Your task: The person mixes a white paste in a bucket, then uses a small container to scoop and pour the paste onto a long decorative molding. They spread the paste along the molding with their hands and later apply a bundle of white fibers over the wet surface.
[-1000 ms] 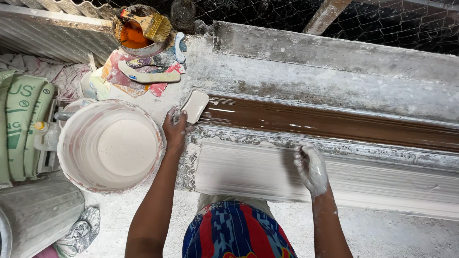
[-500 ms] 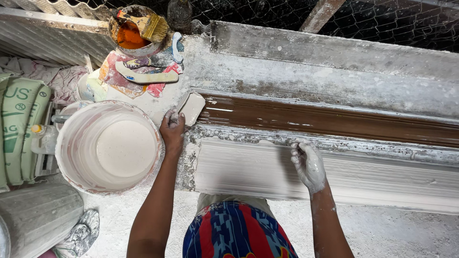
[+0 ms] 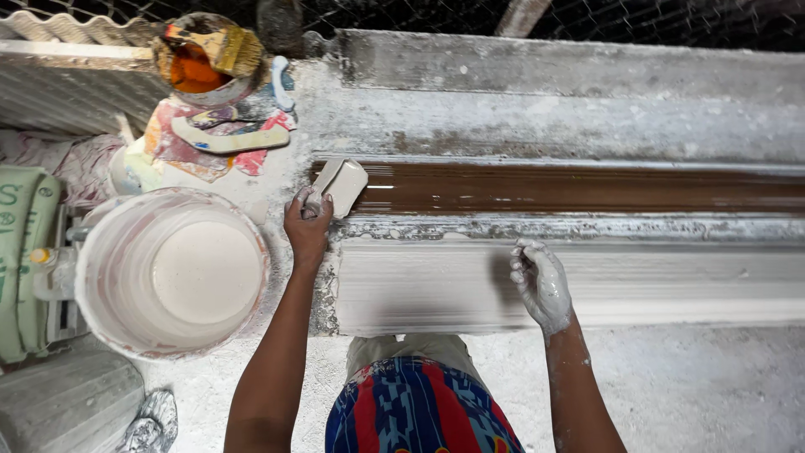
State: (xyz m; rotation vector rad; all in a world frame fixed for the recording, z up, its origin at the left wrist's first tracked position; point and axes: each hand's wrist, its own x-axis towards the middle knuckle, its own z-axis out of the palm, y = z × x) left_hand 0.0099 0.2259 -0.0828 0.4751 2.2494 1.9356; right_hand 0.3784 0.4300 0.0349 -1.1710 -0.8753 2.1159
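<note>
I read this as a plaster-casting workshop, probably a small open-air one. Ahead of my hands runs a long moulding form [image 3: 570, 189] with a wet brown channel, its edges caked in white plaster. Just left of my left hand [image 3: 307, 228] stands a bucket [image 3: 109, 327] of pale slurry. Beyond it sit a paint-smeared tin [image 3: 197, 71] with a brush [image 3: 226, 46], sacks [image 3: 25, 252], corrugated sheet [image 3: 59, 29] and wire mesh [image 3: 671, 21].

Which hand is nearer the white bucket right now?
Left. The left hand holds a small cup just past the rim of the bucket. The right hand rests on the white moulding, far across from it.
</note>
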